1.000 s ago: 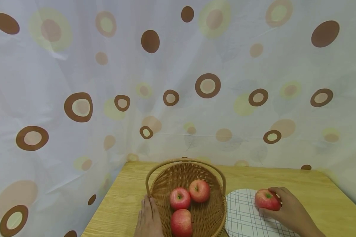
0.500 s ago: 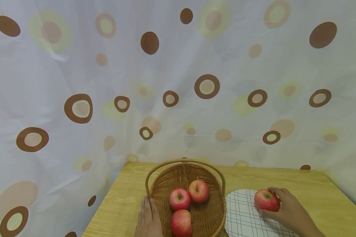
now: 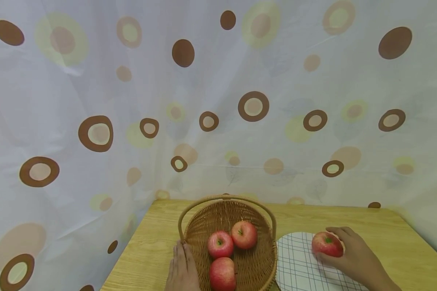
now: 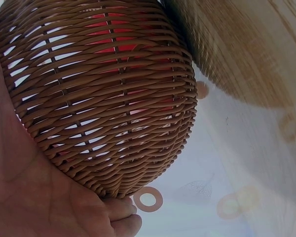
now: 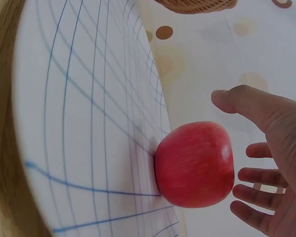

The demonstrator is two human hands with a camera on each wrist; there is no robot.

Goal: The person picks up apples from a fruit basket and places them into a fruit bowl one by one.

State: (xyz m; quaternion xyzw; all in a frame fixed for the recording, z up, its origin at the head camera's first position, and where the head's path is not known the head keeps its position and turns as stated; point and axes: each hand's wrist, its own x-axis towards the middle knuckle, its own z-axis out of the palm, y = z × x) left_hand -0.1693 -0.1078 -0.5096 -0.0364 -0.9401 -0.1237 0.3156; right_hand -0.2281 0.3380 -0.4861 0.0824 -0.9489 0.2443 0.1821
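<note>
My left hand lies against the left side of a brown wicker basket, its fingers straight along the rim. In the left wrist view the palm touches the woven wall. Inside the basket sit three red apples: one at the back right, one in the middle and one in front. Another red apple rests on a white plate with blue checked lines. Around it my right hand stands spread; in the right wrist view thumb and fingers are apart from the apple.
A wooden table carries the basket and the plate side by side. The basket's arched handle rises above its rim. Behind and to both sides hangs a pale curtain printed with brown and beige circles.
My right hand's fingers have spread away from the apple on the plate, letting it go. The left hand, the basket and its apples stay in place.
</note>
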